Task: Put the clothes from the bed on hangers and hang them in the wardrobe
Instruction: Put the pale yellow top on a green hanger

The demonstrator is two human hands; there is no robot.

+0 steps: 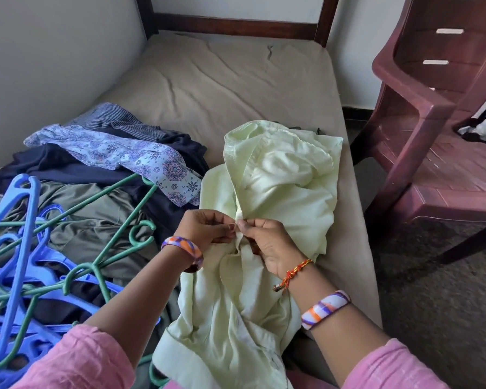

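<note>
Both hands pinch the front of a pale green shirt point(267, 192) lying on the bed point(222, 88).

The shirt sprawls across the bed's near right part, collar toward 12 o'clock. The left hand point(205, 228) and right hand point(267, 245) meet at its middle, fingertips curled and nipping the fabric edge between them. At 9 o'clock from the shirt lies a heap of clothes point(101, 169): a patterned piece, dark blue and olive ones. Blue hangers point(17, 234) and green hangers point(115, 242) tangle at 8 o'clock. A maroon plastic chair point(438, 130) stands at 2 o'clock, beside the bed.
</note>
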